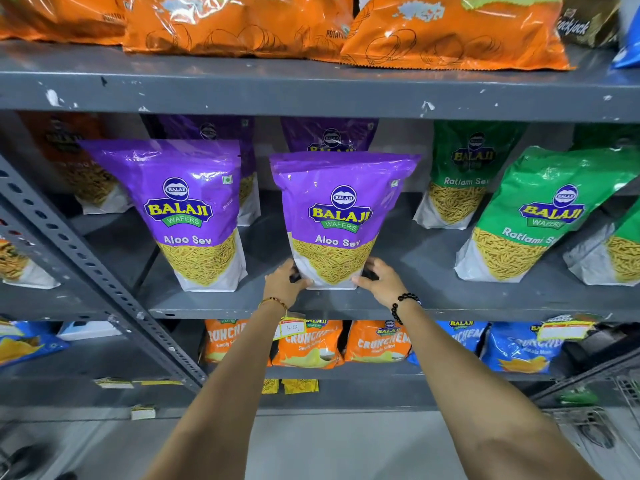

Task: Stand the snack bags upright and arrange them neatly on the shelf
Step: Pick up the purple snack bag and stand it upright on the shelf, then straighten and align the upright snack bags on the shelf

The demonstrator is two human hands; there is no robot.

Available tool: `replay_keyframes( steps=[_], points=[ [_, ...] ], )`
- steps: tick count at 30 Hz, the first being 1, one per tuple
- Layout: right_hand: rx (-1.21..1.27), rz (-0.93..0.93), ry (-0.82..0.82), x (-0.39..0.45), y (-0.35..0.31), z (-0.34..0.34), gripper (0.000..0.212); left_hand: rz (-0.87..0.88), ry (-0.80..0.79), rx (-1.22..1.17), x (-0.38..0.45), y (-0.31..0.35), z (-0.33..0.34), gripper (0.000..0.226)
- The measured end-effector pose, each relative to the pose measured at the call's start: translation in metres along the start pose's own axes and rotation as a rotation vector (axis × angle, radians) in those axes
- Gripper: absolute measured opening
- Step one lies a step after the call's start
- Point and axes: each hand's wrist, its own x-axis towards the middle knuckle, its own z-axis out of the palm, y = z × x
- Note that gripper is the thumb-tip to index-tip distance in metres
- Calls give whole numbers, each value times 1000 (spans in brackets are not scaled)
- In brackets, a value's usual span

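Middle tier of a grey painted steel shelf, head view. At left centre of the frame a glossy purple plastic Aloo Sev pouch stands upright and untouched, leaning slightly left. At centre, the second purple Aloo Sev pouch stands on its gusseted base close to the shelf's front lip, gripped low at both bottom corners: the left hand closes on the left corner, the right hand on the right corner, thumbs on the front face. Further purple pouches stand behind, near the back wall. At right, two green plastic Ratlami Sev pouches lean left, not yet straightened.

Risks, as judged: the held pouch is top-heavy and grasped only at the base, so on release its top may tip forward over the lip; the slick film may also slip in the hands. Pushing it back too firmly could topple the pouch behind.

Clearance: bare shelf lies on both sides of the held pouch, wider toward the green pouches. The shelf board above hangs not far over the pouch tops, limiting lift.
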Motion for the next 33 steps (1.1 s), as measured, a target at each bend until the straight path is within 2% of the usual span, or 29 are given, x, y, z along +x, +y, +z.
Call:
replay_keyframes(
  steps=[17,20,23,25,29,33],
  points=[
    [-36,32,-36,-4,-10,2,56,4,10,-46,2,-5,0,42],
    [-52,40,-25,-7,-7,3,64,-3,27,-47,0,-9,-1,47],
    [-133,54,7,-14,0,6,80,-8,36,-17,-8,-20,-3,55],
    [-206,79,51,-22,5,12,85,-12,48,92,-17,-31,-6,56],
    [-227,116,176,-41,6,28,86,14,66,189,-35,-55,-20,54],
    [-206,103,310,-63,-6,61,76,15,134,108,-53,-84,-52,47]
  ],
)
